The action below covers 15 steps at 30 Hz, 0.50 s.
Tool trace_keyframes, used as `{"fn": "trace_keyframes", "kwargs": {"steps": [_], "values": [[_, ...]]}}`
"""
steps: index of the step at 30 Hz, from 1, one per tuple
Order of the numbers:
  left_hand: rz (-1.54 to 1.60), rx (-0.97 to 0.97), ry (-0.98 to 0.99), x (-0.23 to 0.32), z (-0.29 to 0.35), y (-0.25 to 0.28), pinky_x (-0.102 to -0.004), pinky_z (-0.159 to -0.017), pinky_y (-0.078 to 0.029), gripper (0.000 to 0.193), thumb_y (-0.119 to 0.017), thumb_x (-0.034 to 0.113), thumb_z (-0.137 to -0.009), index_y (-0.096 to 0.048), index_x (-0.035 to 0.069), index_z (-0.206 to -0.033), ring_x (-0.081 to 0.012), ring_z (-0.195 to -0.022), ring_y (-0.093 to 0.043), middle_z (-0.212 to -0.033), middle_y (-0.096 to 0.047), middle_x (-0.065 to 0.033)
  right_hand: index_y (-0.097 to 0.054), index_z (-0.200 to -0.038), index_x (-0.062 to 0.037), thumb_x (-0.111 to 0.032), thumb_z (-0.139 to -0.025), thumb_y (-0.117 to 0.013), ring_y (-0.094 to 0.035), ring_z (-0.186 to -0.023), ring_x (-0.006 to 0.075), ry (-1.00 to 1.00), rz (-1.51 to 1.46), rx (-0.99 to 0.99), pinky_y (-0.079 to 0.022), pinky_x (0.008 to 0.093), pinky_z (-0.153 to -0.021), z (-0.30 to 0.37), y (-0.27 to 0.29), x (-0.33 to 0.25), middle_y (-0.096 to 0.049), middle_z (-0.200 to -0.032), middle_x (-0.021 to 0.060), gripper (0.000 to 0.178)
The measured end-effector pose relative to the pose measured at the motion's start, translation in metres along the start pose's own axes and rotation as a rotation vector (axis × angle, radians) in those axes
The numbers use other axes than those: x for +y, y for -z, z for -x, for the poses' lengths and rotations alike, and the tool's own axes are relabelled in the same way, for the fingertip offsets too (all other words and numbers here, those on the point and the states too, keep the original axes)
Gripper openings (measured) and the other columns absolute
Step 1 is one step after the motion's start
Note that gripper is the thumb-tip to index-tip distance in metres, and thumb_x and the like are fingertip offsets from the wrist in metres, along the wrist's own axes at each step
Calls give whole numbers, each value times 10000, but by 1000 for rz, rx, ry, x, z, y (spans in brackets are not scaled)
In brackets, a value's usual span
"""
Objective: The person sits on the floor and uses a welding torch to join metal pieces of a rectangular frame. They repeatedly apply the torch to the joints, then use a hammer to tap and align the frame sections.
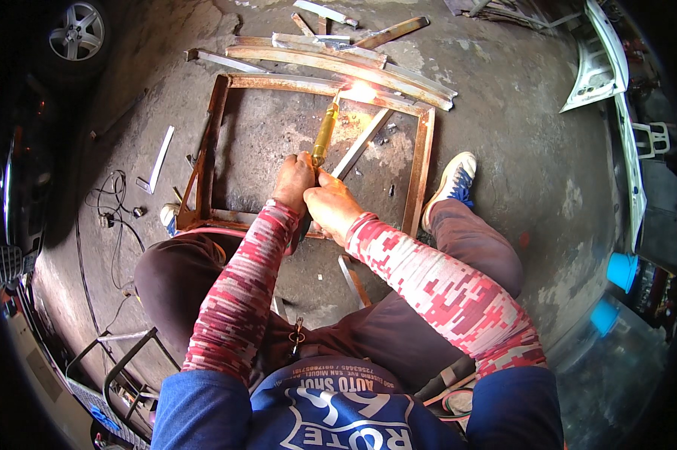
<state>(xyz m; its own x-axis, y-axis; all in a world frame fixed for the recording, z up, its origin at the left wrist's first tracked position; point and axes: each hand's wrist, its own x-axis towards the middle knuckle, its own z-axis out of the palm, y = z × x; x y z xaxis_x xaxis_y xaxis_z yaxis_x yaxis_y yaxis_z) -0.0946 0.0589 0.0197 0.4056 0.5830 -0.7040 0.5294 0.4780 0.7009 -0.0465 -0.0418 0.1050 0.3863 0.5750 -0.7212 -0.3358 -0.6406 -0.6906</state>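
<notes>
Both my hands are closed around a brass-coloured torch [325, 135] that points away from me. My left hand [294, 180] sits at the rear end of the brass barrel. Close behind and to the right, my right hand [334, 204] wraps the handle, which the fingers mostly hide. At the torch tip a bright glow [362, 91] lights the far bar of a rusty rectangular metal frame [419, 176]. The glare hides the exact spot where the tip meets the bar. The frame lies on the floor between my legs.
Beyond the frame lie several loose metal strips [316, 61]. An angled strip [361, 144] crosses inside it. A thin cable [115, 196] coils on the left near a car wheel [76, 31]. White panels [599, 64] and a blue container [622, 271] stand at right.
</notes>
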Motion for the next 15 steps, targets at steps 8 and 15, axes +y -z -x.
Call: {"fn": "trace_keyframes", "kwargs": {"steps": [8,15], "values": [[-27,45,-17,10,11,-2,-401,-709,-474,411,-420,307,-946,-559,-51,-1093,-249,-790,-581,-938,-610,-170,-473,-1277,-99,-98,-859,-446,-423,-424,101,8,13,4,-328,272,-345,-4,-1,2,-452,-671,6,419],[-26,35,-42,5,7,-3,-385,-626,-452,386,-424,320,-961,-585,-31,-984,-190,-700,-542,-813,-589,-100,-472,-1327,-88,-133,-811,-459,-554,-863,259,-43,45,3,-429,333,-726,2,2,-5,-572,-992,147,518]]}}
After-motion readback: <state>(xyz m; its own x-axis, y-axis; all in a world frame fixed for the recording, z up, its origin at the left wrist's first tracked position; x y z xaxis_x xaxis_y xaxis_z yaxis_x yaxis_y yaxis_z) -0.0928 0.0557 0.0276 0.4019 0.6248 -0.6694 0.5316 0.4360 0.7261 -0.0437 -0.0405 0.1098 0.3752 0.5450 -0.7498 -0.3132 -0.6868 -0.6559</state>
